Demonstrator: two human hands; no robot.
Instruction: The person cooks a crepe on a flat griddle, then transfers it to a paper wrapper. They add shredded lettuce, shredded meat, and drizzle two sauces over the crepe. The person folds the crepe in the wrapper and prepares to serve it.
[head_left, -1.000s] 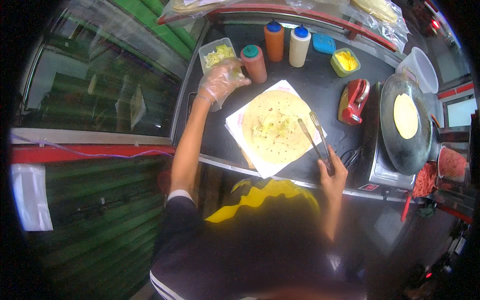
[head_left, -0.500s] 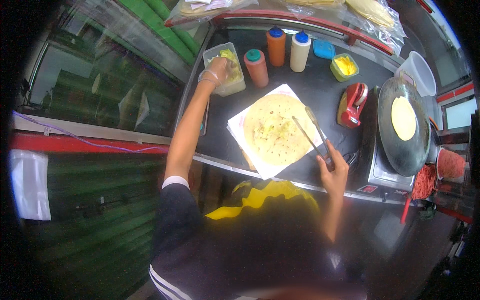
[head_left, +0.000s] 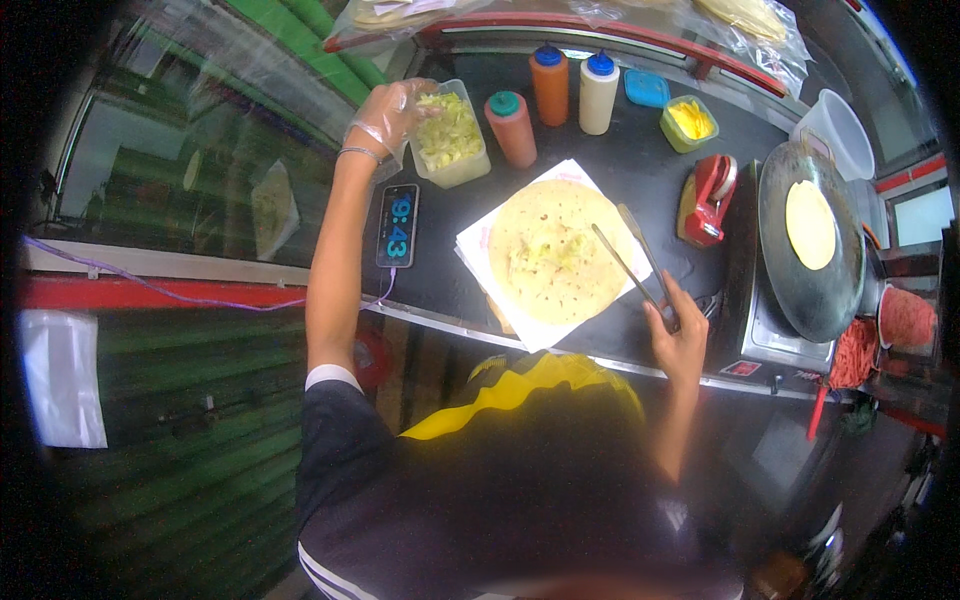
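My left hand (head_left: pixel 388 118), in a clear plastic glove, is at the left rim of a plastic tub (head_left: pixel 470 178) of shredded lettuce (head_left: pixel 448 134). Its bent fingers close over the tub's corner; the glove partly blurs them. My right hand (head_left: pixel 678 325) is wrapped round metal tongs (head_left: pixel 640 262), whose tips point over the right side of a flatbread (head_left: pixel 550 285). That round, brown-flecked bread lies flat on white paper (head_left: pixel 540 336). A small heap of lettuce sits on its middle.
Sauce bottles, pink (head_left: pixel 513 135), orange (head_left: pixel 550 92) and white (head_left: pixel 598 98), stand beyond the bread. A phone (head_left: pixel 397 232) with a cable lies left. To the right are a yellow-filled tub (head_left: pixel 690 125), a red tape dispenser (head_left: pixel 707 200) and a stove pan (head_left: pixel 790 275) with another flatbread (head_left: pixel 810 225).
My left hand has come out of the lettuce and moved left to the tub's rim, uncovering the phone. More lettuce lies on the bread. The tongs have shifted slightly right.
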